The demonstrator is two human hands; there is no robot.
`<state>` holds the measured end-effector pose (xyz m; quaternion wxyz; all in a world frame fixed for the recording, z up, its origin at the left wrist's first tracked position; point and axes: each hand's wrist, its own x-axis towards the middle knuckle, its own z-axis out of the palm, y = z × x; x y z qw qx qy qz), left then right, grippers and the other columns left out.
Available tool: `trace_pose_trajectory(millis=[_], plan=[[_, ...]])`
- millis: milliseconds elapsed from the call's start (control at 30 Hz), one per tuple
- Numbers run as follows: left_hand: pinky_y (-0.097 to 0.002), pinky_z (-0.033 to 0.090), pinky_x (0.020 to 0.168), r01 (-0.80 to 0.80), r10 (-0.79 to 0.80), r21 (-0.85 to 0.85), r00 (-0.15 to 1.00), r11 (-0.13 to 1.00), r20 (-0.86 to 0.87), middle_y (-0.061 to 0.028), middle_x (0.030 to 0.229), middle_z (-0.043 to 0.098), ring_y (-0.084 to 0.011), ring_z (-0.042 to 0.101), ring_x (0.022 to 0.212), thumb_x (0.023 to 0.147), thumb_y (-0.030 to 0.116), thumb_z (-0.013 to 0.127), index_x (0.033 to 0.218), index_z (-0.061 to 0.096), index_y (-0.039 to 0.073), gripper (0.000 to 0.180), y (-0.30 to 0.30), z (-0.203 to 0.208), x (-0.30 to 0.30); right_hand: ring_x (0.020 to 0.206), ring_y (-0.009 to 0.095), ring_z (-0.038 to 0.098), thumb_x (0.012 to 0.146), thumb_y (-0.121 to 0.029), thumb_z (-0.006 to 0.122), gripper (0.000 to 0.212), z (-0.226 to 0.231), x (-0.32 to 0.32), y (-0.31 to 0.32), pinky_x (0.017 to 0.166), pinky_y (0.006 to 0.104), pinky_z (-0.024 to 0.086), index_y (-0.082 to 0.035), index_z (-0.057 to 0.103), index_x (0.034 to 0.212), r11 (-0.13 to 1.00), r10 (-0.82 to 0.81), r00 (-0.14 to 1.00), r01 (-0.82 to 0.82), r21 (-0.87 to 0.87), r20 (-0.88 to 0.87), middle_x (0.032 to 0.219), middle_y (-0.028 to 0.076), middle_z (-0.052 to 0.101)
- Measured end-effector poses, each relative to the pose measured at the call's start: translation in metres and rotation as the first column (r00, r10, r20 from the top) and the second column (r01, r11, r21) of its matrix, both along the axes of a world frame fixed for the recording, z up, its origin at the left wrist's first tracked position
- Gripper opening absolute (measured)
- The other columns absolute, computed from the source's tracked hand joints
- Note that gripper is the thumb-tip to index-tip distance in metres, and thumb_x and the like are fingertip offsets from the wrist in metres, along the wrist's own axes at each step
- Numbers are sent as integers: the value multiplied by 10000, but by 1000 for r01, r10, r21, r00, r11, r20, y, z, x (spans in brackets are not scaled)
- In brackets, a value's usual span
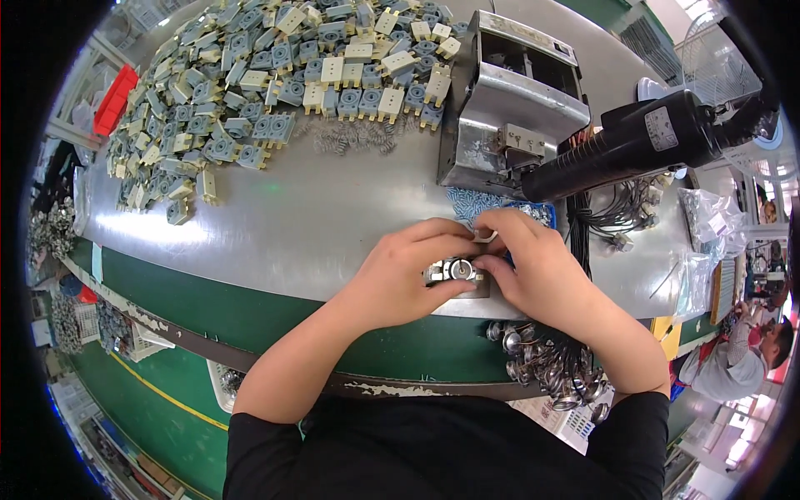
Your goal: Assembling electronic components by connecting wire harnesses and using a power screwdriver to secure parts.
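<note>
Both my hands meet over the near edge of the metal table. My left hand is closed round a small metal part with a round centre, thumb below it and fingers above. On the part's right side, my right hand has its thumb close against it, and its index finger curls over to a small pale piece, mostly hidden by fingers. Just beyond the hands lie many small blue screws, beside a blue tray of small metal bits.
A big pile of grey and cream switch-like blocks covers the back left, with loose springs before it. A metal machine and black power screwdriver stand right. Black cables and round metal parts lie near. Another person sits far right.
</note>
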<state>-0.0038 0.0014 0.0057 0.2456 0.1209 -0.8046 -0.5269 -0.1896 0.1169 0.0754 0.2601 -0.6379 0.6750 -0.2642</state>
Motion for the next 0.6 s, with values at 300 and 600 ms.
trace_pose_trajectory(millis=[300, 600], plan=[[-407, 598, 935, 90, -84, -81, 993, 993, 82, -130, 1223, 734, -326, 731, 1097, 794, 87, 872, 1056, 781, 45, 280, -9, 2, 0, 932, 289, 738, 879, -155, 853, 481, 8, -43, 29, 755, 393, 565, -26, 604, 1270, 782, 121, 982, -183, -596, -143, 1130, 123, 686], [-405, 609, 866, 104, -97, -117, 993, 988, 62, -110, 1190, 743, -328, 742, 1035, 792, 116, 882, 1068, 776, 59, 301, -11, 5, -2, 964, 272, 693, 870, -839, 630, 1168, 33, -61, -31, 895, 406, 551, -5, 263, 1601, 936, 46, 832, 157, -314, 553, 1067, 157, 663]])
